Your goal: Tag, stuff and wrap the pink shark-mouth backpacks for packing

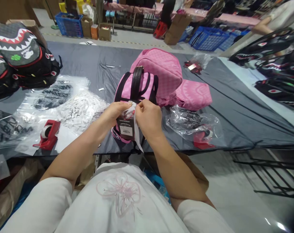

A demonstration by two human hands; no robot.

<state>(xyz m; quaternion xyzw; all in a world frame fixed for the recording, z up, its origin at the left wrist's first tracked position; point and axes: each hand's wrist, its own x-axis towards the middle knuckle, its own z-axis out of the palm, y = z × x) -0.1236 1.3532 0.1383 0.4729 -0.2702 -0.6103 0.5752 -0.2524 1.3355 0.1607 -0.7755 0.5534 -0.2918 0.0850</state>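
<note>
A small pink and black backpack (pixel 122 91) sits at the table's front edge, its black strap (pixel 136 83) standing up. From its near side hangs a black hang tag (pixel 122 125) with a white barcode label. My left hand (pixel 117 111) pinches a thin white strip (pixel 137 132) just above the tag. Closed beside it, my right hand (pixel 149 116) grips the same strip, whose loose end dangles below. The strip's material is unclear. Right behind are a larger pink checked backpack (pixel 161 69) and a flat pink bag (pixel 194 94) with a toothed print.
To the left lie a red tape dispenser (pixel 48 134), a heap of white paper slips (pixel 81 108), printed plastic bags (pixel 52 92) and black backpacks (pixel 27 55). On the right are clear plastic wrapping (pixel 185 121) and a second red dispenser (pixel 203 139). A person (pixel 278 19) stands behind black bags.
</note>
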